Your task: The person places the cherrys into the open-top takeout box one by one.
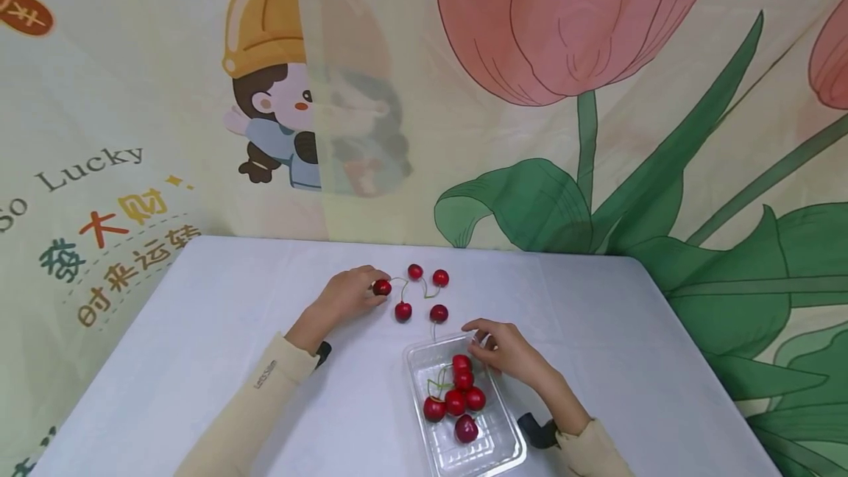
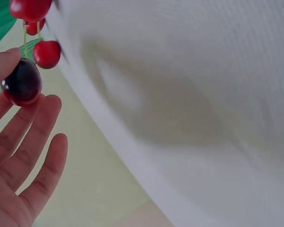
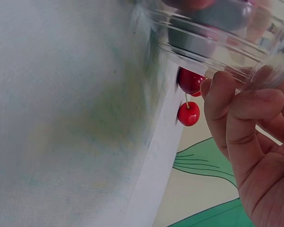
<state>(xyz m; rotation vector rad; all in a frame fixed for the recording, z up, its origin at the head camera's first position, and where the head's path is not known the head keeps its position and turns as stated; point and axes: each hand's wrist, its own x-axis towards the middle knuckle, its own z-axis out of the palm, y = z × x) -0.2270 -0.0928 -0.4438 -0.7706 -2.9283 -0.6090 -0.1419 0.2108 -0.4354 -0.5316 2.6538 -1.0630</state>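
My left hand (image 1: 350,291) pinches a dark red cherry (image 1: 382,287) between thumb and fingers near the back of the table. In the left wrist view, that cherry (image 2: 22,82) looks almost black on its near side. A thin stem runs from it to a second cherry (image 1: 403,311). With curled fingers, my right hand (image 1: 506,350) grips the far right corner of a clear plastic box (image 1: 424,455). Inside the box lie several red cherries (image 1: 455,402), some with green stems. The right wrist view shows the fingertips (image 3: 224,79) right at the box's edge.
Two cherries joined by stems, one of them a bright red cherry (image 1: 440,278), lie behind the box. Another cherry (image 1: 439,313) sits just beyond its far rim, stem toward it. A white cloth covers the table (image 1: 596,308), whose back edge meets a printed curtain (image 1: 397,219).
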